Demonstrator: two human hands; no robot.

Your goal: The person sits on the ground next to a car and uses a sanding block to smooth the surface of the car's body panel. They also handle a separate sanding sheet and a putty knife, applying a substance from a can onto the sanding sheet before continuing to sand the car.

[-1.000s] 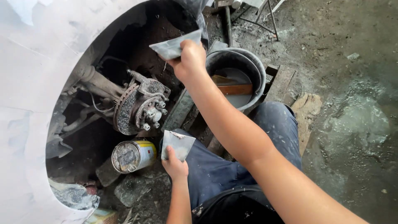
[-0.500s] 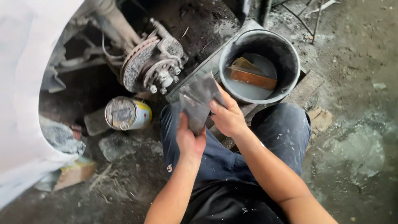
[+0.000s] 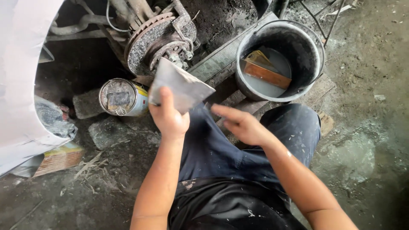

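My left hand [image 3: 169, 117] holds a grey metal spreader blade [image 3: 181, 87] — thumb laid over its lower edge, fingers [image 3: 164, 99] pinched shut on it from behind. The blade sits tilted, its long axis running from lower left up toward the upper right, its far corner just below the rusty brake disc and hub [image 3: 157, 42]. My right hand [image 3: 240, 123] is empty, fingers loosely spread and pointing left toward the blade, near it but not touching; it lies below and to the right of the hub, over my dark trouser knee [image 3: 294, 127]. So the blade is to the left of my free fingers, and the left hand is the nearer one to the hub. A dented filler tin [image 3: 123, 97] lies on its side on the dirt floor [image 3: 366, 140], below-left of the hub. Right of the hub stands a black bucket [image 3: 313, 47] with grey water and a wooden block [image 3: 266, 70] in it.
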